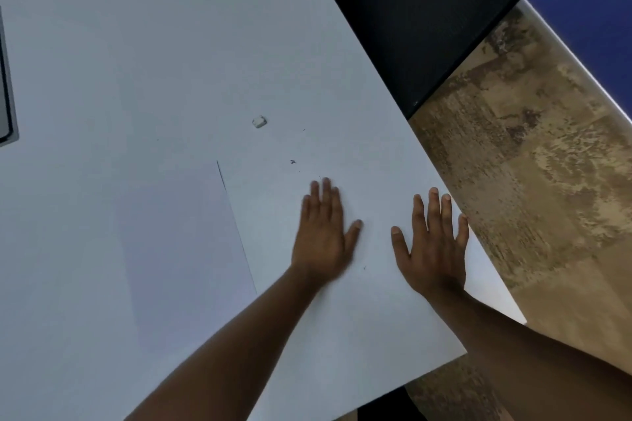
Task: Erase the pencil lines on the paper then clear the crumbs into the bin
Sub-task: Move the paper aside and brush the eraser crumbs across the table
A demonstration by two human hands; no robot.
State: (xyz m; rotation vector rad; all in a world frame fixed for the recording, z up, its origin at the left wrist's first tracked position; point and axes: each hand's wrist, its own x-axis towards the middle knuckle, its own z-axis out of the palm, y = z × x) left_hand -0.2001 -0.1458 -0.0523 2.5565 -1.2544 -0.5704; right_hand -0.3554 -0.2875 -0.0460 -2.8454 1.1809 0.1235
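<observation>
Sweeping looks like the step in hand: the left hand point(321, 232) and right hand point(434, 243) both lie flat on the table point(136, 44), fingers straight and spread, holding nothing. Dark crumbs point(293, 162) sit just beyond the left hand's fingertips, the eraser point(259, 122) farther beyond, the paper point(184, 249) to its left. No bin is identifiable; brushing toward the nearby table edge could scatter crumbs onto the floor point(530, 198).
</observation>
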